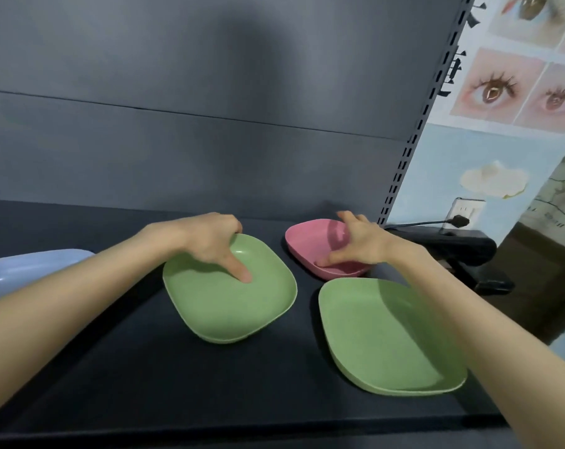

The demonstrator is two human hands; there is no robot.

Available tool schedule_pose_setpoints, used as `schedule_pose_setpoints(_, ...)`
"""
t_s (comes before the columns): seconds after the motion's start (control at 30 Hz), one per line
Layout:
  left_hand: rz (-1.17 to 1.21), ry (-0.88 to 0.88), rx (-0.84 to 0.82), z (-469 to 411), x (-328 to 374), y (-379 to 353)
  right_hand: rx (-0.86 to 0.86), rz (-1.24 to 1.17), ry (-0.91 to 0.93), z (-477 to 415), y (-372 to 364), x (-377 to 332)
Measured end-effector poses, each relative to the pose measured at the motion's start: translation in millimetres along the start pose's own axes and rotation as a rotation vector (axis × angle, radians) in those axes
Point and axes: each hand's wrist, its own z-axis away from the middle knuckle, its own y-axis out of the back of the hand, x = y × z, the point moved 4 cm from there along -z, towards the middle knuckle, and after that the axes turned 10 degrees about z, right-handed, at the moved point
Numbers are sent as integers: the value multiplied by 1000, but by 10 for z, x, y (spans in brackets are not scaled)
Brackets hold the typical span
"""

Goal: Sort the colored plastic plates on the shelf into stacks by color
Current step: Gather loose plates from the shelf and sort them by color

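The dark shelf (145,367) holds plates — a green plate (388,338) near the front right, a blue plate (22,270) at the far left. Another green plate (222,299) and a pink plate (310,244) sit tilted — both gripped by hands.

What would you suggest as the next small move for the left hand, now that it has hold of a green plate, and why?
Probably carry the lifted green plate rightward and set it onto the other green plate. The left hand has its grip on the tilted plate's far rim, thumb inside, while the matching plate lies flat and bare on the shelf. The right hand grips the pink plate.
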Motion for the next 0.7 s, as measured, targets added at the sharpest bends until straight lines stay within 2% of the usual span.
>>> schedule_pose_setpoints(0.17, 73, 49, 30, -39, 13, 26, -57, -78, 31, -144, -30, 101)
schedule_pose_setpoints(0.37, 190, 104, 141, 35, 17, 85, 119, -214, 44, -205, 114, 147)
schedule_pose_setpoints(0.7, 610, 138, 725, 809, -289, 549, 577, -661, 76, 256, 636, -74)
